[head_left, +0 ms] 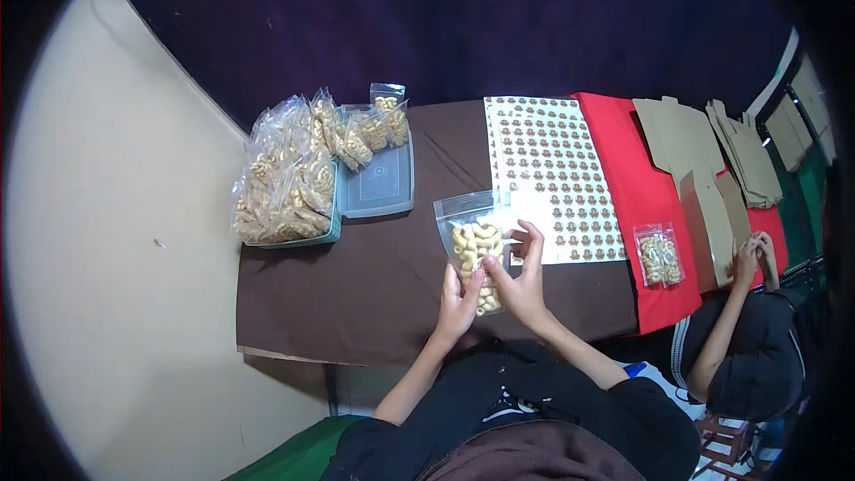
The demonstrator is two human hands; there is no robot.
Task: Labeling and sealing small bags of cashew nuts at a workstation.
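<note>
A clear zip-top plastic bag [469,235] of pale curved tube-shaped snacks is held tilted over the table, in front of my body. My left hand [459,300] grips its lower left side, thumb on the front. At its right side is my right hand [524,280], with the thumb pressed on the bag's front and the other fingertips at the right edge. A small printed sticker [482,268] shows on the bag between my two thumbs, partly covered. Just beyond the bag lie white sheets of round printed stickers [571,174], with a bare white patch near the bag.
A plastic tub [334,230] heaped with filled bags [284,180] stands left on the brown cloth [320,307]; its lid [379,180] carries more bags. On the red cloth [618,180] lie two bags [658,255] and cardboard boxes [708,230]. A co-worker's hands [751,257] are beside them.
</note>
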